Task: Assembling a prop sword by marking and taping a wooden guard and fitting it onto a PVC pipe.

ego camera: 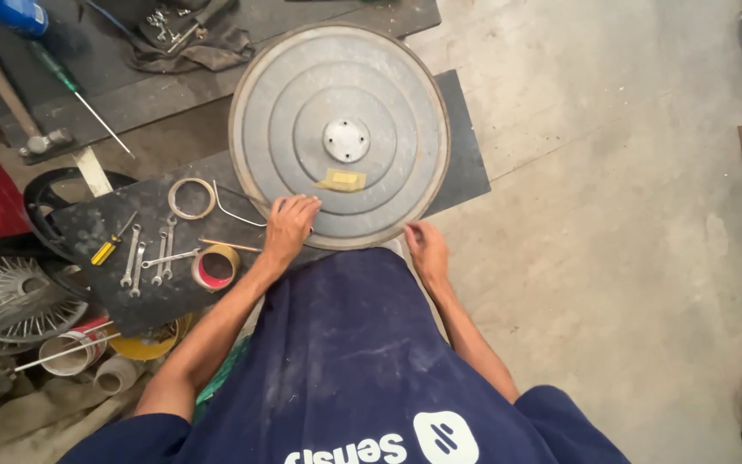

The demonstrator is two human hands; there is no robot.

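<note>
A large round grey metal disc (340,135) with stepped rings lies flat on a dark mat (467,167) on the concrete floor. At the disc's centre sits a small raised hub (346,139) with bolt holes, and just below the hub a yellowish tag (341,180) is stuck to the surface.

The left hand (288,227) rests on the near rim of the disc, fingers loosely spread and lying flat on the metal, pinching nothing. The right hand (425,246) sits at the disc's lower right edge, fingertips touching the rim, fingers slightly curled; whether it grips the edge cannot be told.

Left of the disc, a bent wire (235,206) lies just beside the rim, with a thin metal ring (191,198) beyond it. Farther left of the disc lie several wrenches (149,258), a yellow-handled screwdriver (106,249) and a roll of tape (215,266). Above the disc's upper left, a green-handled screwdriver (75,90) rests on a dark board.
</note>
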